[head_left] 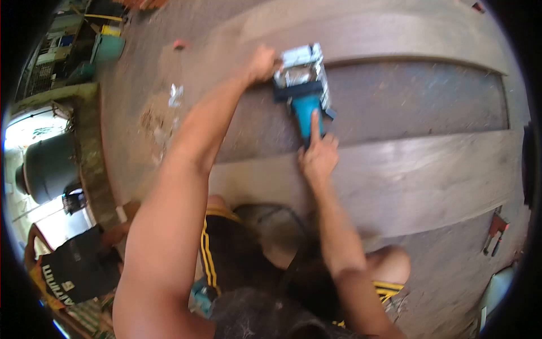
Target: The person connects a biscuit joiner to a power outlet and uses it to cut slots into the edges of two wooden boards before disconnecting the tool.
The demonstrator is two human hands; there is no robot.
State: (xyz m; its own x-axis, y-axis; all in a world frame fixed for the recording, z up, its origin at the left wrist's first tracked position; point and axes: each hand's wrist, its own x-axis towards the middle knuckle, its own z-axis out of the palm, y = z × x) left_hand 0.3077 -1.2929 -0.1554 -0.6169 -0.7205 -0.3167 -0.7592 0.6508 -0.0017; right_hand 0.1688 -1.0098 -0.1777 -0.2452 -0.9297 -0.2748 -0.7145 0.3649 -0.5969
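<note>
Nearest the camera are the person's bent knees in black shorts with yellow stripes (210, 248), with a dark cable (282, 217) looping between them toward the work.

Past the knees lies the near wooden plank (429, 181), pale and smooth-looking along its length. The right hand (319, 158) rests at the plank's far edge, curled around the rear grip of a teal power planer (305, 85) with the index finger stretched forward along the handle. The tool sits in the darker band (418, 101) between the near plank and a second pale plank (395, 39) farther off, its metal base flat on the wood. The left hand (262, 62) is clenched on the tool's front end, at the far-left side of the planer, the arm reaching in long from the lower left.

Judging by colour alone, the two pale planks look dressed, while the dark band seems to have most of its length to the right of the tool unworked; whether any part of it is finished cannot be told.

To the right the band runs clear and open up to its end near the right edge. To the left the wood gives way to dusty floor with scraps (175, 96). An orange-handled clamp (495, 229) lies beyond the near plank's right corner, well apart from the tool.
</note>
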